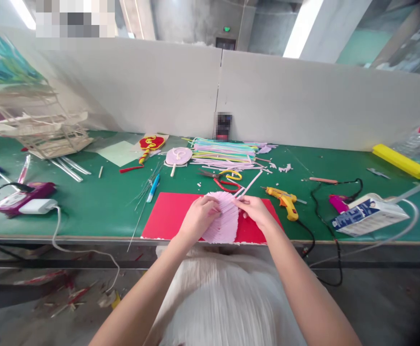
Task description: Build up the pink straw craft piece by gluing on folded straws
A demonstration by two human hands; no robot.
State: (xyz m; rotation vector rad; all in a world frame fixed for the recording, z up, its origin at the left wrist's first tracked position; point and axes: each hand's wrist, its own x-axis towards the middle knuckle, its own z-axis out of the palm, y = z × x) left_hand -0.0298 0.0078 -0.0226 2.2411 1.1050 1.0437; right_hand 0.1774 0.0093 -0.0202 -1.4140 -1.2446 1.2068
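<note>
My left hand (pixel 198 217) and my right hand (pixel 255 210) both hold a pale pink fan-shaped piece (pixel 224 221) made of strips laid side by side. It hangs over a red mat (pixel 166 214) at the front edge of the green table (pixel 101 202). The left hand's fingers curl round the piece's left edge. My right hand pinches its upper right edge, where pale strips (pixel 250 185) stick out to the upper right.
A pile of coloured strips (pixel 224 154) lies behind the mat, with red-and-yellow scissors (pixel 227 180) before it. A yellow glue gun (pixel 285 199) and a pink one (pixel 337 203) lie right. A blue pen (pixel 153 187), a small pink fan (pixel 178 157) and a charger (pixel 38 206) lie left.
</note>
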